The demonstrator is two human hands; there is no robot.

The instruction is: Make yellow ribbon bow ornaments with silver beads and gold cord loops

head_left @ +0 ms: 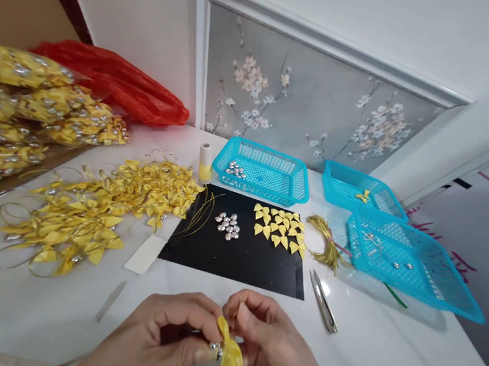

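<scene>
Low in the head view, my left hand pinches a yellow ribbon bow with small silver beads at its middle. My right hand is closed just behind the bow, thumb and fingertips together; what they grip is mostly hidden, though a thin strand shows near them. Beyond my hands lies a black mat. On it rest a small pile of silver beads, several yellow bows in rows, and a few loose gold cords at its left edge.
Finished-looking yellow pieces heap at left, near stacked bundles and a red plastic bag. Blue baskets, a gold cord bundle, tweezers, a white card and a spool lie around the mat.
</scene>
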